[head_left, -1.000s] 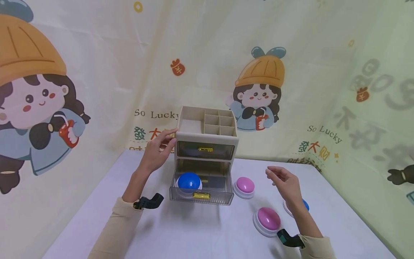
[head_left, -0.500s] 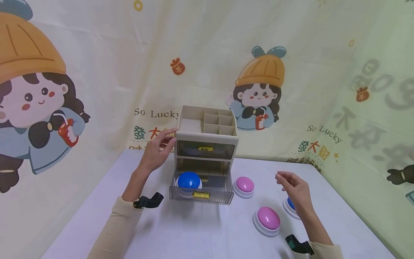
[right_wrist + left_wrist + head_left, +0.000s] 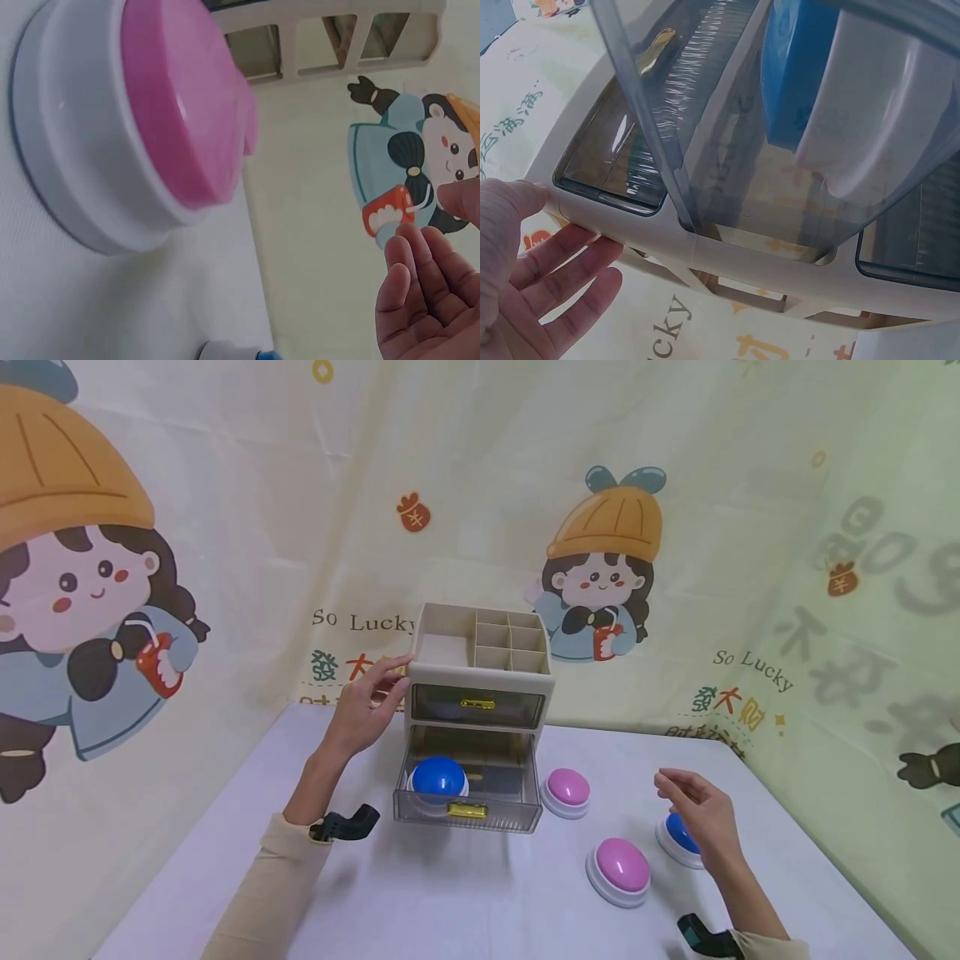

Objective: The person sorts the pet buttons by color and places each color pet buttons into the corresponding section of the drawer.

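My left hand (image 3: 363,712) touches the upper left side of a small cream drawer organizer (image 3: 480,677), its fingertips along the edge. In the left wrist view, the thumb and fingers (image 3: 585,307) lie at the organizer's edge. The lower see-through drawer (image 3: 498,815) is pulled out and holds a blue push button (image 3: 438,776) with a white base at its left end. Over the table's right side hovers my right hand (image 3: 705,817), fingers loosely bent and nothing in them. It partly covers a second blue push button (image 3: 678,835) in the head view.
Two pink push buttons with white bases stand right of the organizer, a far one (image 3: 567,788) beside the drawer and a nearer one (image 3: 621,867). The upper drawer (image 3: 477,706) is closed. A printed cloth (image 3: 480,552) hangs behind the white table (image 3: 450,902).
My right hand has moved right and toward me, away from the organizer, uncovering more of the blue button on the table. The left hand has stayed at the organizer's side.
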Available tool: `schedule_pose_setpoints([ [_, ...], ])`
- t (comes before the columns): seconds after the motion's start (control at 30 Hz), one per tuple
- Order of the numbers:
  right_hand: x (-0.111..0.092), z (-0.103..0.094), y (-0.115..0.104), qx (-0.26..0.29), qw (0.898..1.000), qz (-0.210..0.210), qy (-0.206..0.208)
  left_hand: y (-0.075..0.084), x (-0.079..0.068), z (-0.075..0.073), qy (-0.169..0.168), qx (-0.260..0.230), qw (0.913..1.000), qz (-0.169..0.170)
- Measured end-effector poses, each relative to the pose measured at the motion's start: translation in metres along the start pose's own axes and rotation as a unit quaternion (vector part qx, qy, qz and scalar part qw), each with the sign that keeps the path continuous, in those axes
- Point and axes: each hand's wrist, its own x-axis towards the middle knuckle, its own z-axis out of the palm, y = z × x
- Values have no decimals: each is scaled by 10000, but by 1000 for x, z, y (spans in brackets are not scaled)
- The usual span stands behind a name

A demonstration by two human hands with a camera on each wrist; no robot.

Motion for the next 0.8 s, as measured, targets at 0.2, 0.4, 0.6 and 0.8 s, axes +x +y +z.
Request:
schedule_pose_setpoints([
  [0.2,1,-5,8,-360,9989,-229,-216,-1,0,0,-8,-3,10000,0],
  [0.4,6,-10,21,-650,9936,-679,-626,-1,0,0,10,33,10000,48],
  [0.6,8,-17,31,-868,9917,-669,-673,0,0,-1,2,15,10000,18],
  [0.8,9,-24,38,-983,9911,-618,-647,2,0,-1,-21,-7,10000,-31],
])
